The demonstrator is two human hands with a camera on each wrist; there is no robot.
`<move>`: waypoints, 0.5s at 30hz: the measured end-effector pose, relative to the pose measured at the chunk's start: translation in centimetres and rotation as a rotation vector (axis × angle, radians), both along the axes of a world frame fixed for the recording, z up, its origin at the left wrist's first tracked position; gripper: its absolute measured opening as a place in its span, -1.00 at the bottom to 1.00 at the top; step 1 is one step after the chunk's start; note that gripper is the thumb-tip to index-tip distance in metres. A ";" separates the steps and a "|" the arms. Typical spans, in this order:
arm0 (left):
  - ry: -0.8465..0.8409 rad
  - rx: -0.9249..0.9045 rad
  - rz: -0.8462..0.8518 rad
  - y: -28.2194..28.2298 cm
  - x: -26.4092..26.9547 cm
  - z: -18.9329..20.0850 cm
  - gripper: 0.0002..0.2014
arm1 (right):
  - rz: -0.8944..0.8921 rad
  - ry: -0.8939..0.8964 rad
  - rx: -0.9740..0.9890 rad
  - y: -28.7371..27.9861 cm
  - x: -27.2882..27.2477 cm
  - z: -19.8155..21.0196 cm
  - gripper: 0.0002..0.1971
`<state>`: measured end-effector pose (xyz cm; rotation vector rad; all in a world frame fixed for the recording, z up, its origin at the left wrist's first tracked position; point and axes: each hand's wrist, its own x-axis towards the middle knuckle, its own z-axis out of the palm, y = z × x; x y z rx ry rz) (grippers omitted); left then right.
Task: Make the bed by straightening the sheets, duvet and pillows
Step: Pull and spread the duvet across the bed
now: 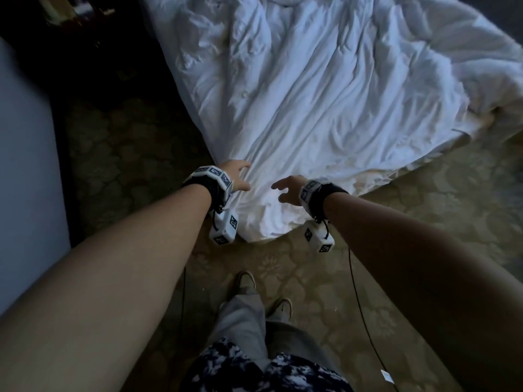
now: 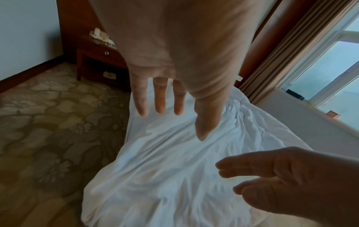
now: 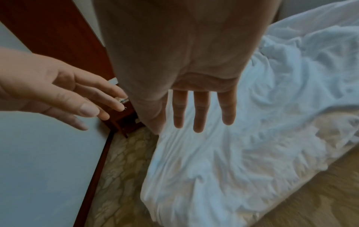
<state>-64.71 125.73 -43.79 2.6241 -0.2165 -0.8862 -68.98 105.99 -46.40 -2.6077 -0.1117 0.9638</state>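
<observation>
A crumpled white duvet (image 1: pixel 311 94) covers the bed, and its near corner (image 1: pixel 263 219) hangs down to the carpet. My left hand (image 1: pixel 240 179) hovers over the left side of that corner, fingers straight and spread (image 2: pixel 161 98), holding nothing. My right hand (image 1: pixel 285 190) hovers over the corner's right side, fingers also spread (image 3: pixel 202 112) and empty. Both palms face the fabric, a short way above it. In the left wrist view the right hand (image 2: pixel 281 179) shows at lower right; in the right wrist view the left hand (image 3: pixel 64 95) shows at left. No pillows are visible.
Patterned carpet (image 1: pixel 311 292) surrounds the bed. A wooden nightstand (image 2: pixel 101 61) stands beyond the bed's left side, against a wall. A pale wall (image 1: pixel 25 179) runs along my left. Curtains and a window (image 2: pixel 320 69) lie past the bed. My feet (image 1: pixel 249 281) stand just short of the corner.
</observation>
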 end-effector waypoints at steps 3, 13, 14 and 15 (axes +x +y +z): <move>-0.083 -0.060 0.012 -0.2 0.5 3.9 -0.30 | -0.017 -0.060 0.007 -0.4 1.1 3.2 -0.53; -0.376 -0.182 0.035 1.9 6.0 15.3 -0.40 | -0.014 -0.296 -0.007 1.6 7.6 13.7 -0.56; -0.393 -0.186 0.036 2.4 6.8 15.9 -0.40 | -0.022 -0.315 -0.011 2.0 8.4 14.4 -0.57; -0.410 -0.190 0.035 3.0 7.6 16.5 -0.42 | -0.023 -0.336 -0.018 2.6 9.2 15.1 -0.58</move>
